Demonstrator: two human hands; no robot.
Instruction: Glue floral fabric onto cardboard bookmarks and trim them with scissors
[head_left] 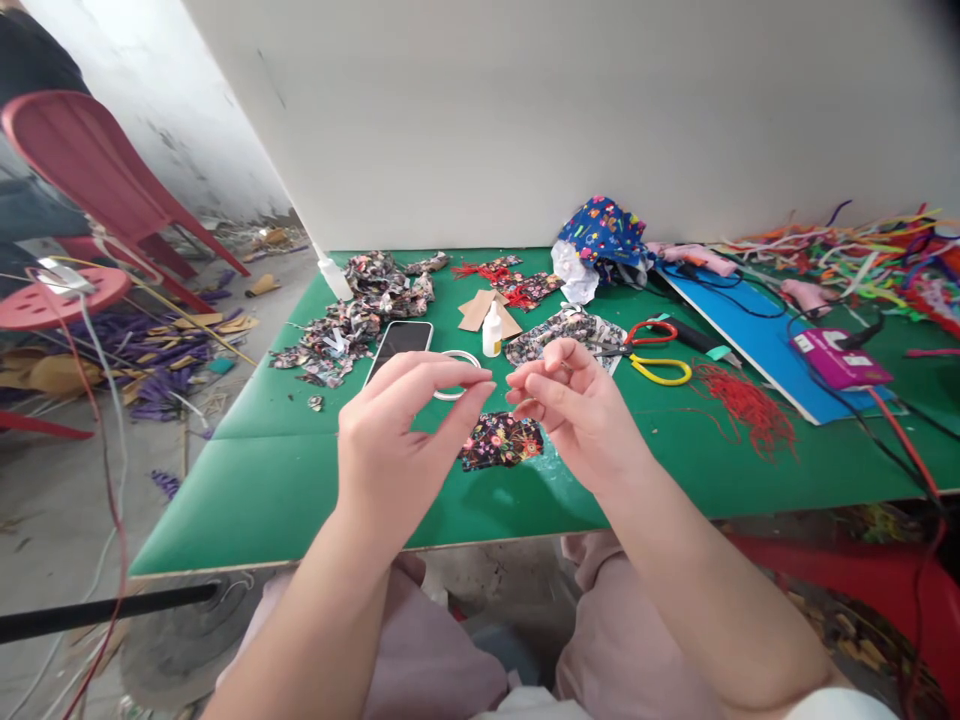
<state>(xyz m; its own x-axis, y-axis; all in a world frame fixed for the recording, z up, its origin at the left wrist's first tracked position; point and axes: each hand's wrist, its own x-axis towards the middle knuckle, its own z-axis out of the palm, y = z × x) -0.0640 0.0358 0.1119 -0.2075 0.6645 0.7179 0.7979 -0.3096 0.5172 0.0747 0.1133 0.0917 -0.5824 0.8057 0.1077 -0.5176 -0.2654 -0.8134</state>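
Note:
Above the green table my left hand [397, 430] is closed in a pinch, thumb and forefinger tips together. Facing it, my right hand [589, 420] also pinches, its other fingers curled. Whatever lies between the fingertips is too small to make out. Beneath both hands a dark floral fabric piece [504, 440] lies flat on the table. Just beyond stands a small white glue bottle [492, 332] by some brown card pieces [474, 310]. A white ring [466, 357] and a phone [405, 340] are partly hidden behind my left hand. Scissors [660, 368] with red and yellow handles lie right of my right hand.
Crumpled floral fabric [360, 310] and another white bottle [334, 280] sit at the left. On the right are red threads [750, 410], a blue board [750, 340], a purple box [840, 358] with cables, and colourful strips [885, 265]. A white panel [570, 120] borders the table's back.

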